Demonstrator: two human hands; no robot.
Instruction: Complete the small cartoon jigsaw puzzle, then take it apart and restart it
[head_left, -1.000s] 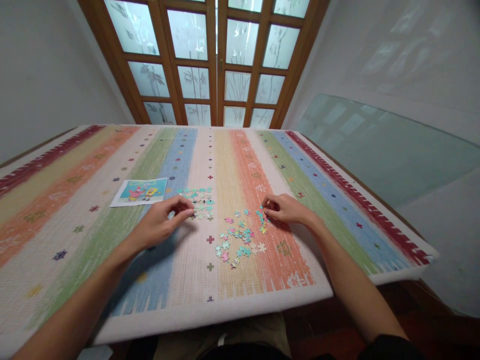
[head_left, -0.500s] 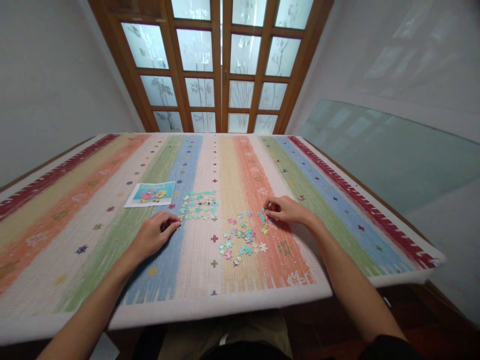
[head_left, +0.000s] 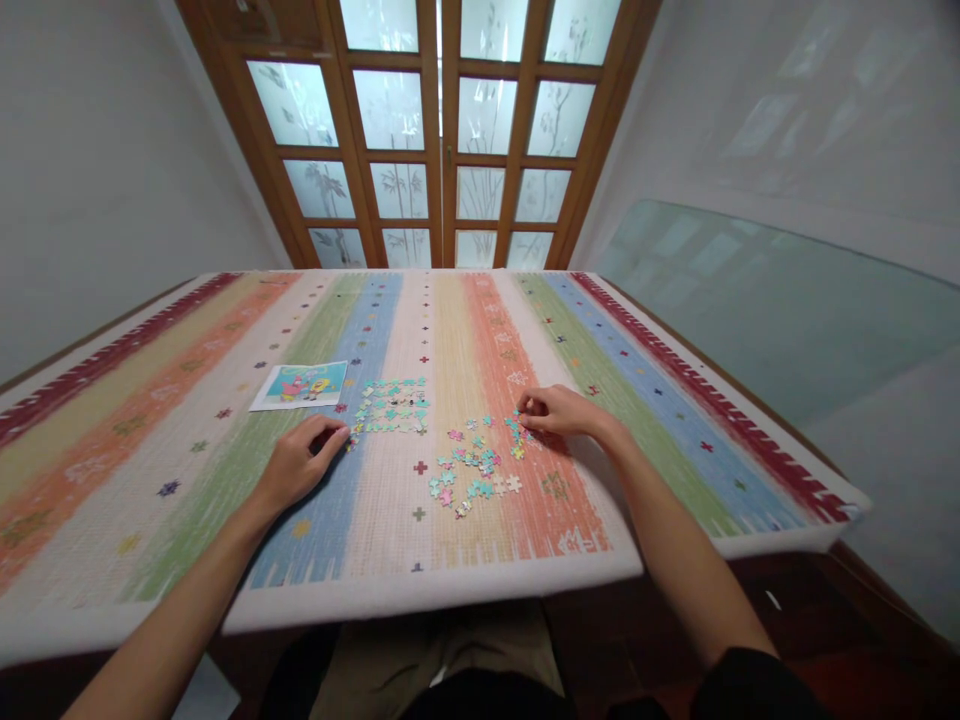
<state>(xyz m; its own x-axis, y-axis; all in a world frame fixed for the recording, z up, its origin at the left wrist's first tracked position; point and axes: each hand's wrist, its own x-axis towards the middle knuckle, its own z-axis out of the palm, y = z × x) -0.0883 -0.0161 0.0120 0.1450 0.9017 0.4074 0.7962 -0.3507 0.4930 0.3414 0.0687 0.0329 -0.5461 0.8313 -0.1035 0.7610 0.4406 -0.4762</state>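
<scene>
My left hand rests on the cloth with its fingers curled and the thumb and forefinger nearly meeting. Just past its fingertips are a few small jigsaw pieces, by the lower-left corner of a block of jigsaw pieces in rows. My right hand is over the right end of a loose scatter of jigsaw pieces, coloured teal, pink and yellow. Its fingers are pinched down beside teal pieces. Whatever either pinch holds is too small to make out.
A printed cartoon picture lies left of the block. A striped cloth covers the wide table, whose front edge is close to my body. Beyond stand wooden doors with frosted panes; a glass panel leans at the right wall.
The view has shifted slightly. My left hand has drawn back a little to the left, uncovering small pieces near its fingertips. My right hand stays by the same loose pieces.
</scene>
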